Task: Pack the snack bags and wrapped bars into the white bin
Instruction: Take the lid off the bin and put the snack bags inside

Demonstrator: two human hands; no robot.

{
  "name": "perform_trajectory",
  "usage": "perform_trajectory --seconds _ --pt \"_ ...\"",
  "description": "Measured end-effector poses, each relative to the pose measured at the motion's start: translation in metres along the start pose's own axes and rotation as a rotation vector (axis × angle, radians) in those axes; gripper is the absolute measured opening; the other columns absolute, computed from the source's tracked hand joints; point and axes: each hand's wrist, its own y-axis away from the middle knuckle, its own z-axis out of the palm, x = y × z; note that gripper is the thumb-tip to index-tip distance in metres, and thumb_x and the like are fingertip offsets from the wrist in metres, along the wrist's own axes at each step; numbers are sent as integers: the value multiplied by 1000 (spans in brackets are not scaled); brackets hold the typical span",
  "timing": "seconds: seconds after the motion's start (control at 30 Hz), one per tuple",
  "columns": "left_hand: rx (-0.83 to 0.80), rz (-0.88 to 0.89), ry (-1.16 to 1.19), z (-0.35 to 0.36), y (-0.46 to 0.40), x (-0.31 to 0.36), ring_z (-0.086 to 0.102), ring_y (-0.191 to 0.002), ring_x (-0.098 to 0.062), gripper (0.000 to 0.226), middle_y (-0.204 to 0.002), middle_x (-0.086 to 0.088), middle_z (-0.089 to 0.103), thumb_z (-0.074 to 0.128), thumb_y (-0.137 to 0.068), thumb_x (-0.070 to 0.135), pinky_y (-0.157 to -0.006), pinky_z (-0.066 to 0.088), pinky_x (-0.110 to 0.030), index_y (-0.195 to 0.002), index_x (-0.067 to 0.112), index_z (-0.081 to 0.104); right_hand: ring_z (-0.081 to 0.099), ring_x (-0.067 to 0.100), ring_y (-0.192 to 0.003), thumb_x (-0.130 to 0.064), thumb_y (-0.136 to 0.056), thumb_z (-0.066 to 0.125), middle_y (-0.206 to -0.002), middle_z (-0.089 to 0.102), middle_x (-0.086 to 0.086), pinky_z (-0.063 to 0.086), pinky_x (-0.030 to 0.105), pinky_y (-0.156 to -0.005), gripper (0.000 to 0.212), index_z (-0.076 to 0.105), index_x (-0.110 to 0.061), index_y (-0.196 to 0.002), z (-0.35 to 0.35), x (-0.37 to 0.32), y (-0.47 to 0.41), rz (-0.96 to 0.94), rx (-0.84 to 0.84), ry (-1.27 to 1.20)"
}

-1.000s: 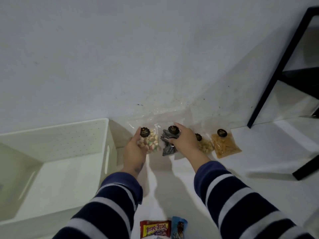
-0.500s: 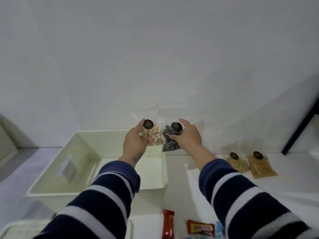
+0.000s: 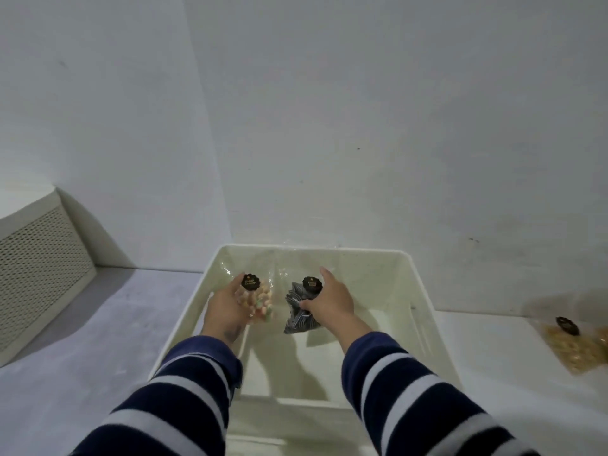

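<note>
The white bin (image 3: 418, 284) stands in front of me against the wall, and both my hands are held over its inside. My left hand (image 3: 227, 311) grips a clear bag of pastel-coloured snacks (image 3: 261, 301) with a black round label. My right hand (image 3: 329, 306) grips a clear bag of dark striped seeds (image 3: 297, 315), also with a black label. Both bags hang above the bin's floor, side by side and a little apart. Part of each bag is hidden behind my fingers.
A clear bag of golden snacks (image 3: 579, 345) with a black label lies on the white surface at the right edge. A perforated white box (image 3: 39, 258) stands at the far left by the wall. The wall rises directly behind the bin.
Both hands carried their bags from the table at the right to the left and down over the bin. My view swung left, so the wrapped bars dropped out of sight.
</note>
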Motion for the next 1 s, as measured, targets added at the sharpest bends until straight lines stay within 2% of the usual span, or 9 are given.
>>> perform_trajectory --seconds 0.1,0.27,0.4,0.43,0.47,0.53,0.67,0.87,1.0 --pt "-56 -63 -92 1 -24 -19 55 -111 -23 74 -135 -11 53 63 -80 -10 -84 41 -19 -145 15 37 51 28 -124 -21 -81 75 -141 44 9 47 34 -96 85 23 -25 -148 30 -10 -19 21 -51 -14" --pt "-162 -153 -349 15 -46 -38 38 -135 -32 81 -150 -15 33 69 -83 5 -105 34 -31 -149 21 25 45 33 -129 0 -85 64 -147 35 14 46 37 -101 87 13 -24 -150 69 -1 -36 131 -130 5" --pt "-43 -156 -477 20 -55 -51 51 -120 -28 38 -129 -10 54 63 -89 33 -98 38 -29 -121 15 57 47 32 -127 3 -84 62 -148 36 14 49 37 -98 85 15 -24 -150 63 8 -40 143 -151 44" --pt "-70 -133 -480 20 -58 -53 50 -121 -28 40 -130 -10 54 63 -89 29 -102 38 -31 -127 17 55 48 32 -126 2 -85 62 -146 38 13 49 36 -97 82 17 -22 -150 58 7 -39 134 -143 62" --pt "-121 -136 -398 18 -55 -45 48 -124 -31 53 -135 -12 49 61 -89 16 -104 37 -34 -140 19 44 48 32 -125 0 -85 62 -145 40 13 49 37 -97 81 18 -22 -150 51 6 -37 125 -140 86" --pt "-145 -116 -459 12 -41 -24 43 -128 -35 72 -141 -19 40 54 -88 4 -106 36 -38 -151 21 23 48 32 -125 -5 -85 63 -144 40 14 47 37 -100 79 20 -21 -149 36 3 -29 95 -152 149" --pt "-143 -77 -525 6 -7 21 38 -131 -35 62 -147 -16 28 59 -88 13 -111 35 -40 -145 17 35 44 30 -129 -15 -89 58 -146 39 10 43 37 -104 63 32 -21 -146 -12 -1 1 -1 -148 263" --pt "-370 175 -562 47 44 91 49 -126 -23 47 -141 -6 49 56 -93 22 -107 39 -32 -139 17 44 44 24 -130 -24 -92 57 -146 43 2 40 34 -107 48 46 -21 -138 -104 15 53 -69 -67 359" --pt "-445 336 -623 95 78 139 51 -124 -20 44 -137 -3 52 53 -95 25 -103 40 -29 -138 20 46 44 22 -132 -27 -92 57 -144 46 4 38 32 -107 46 48 -21 -136 -172 46 80 -48 12 391"
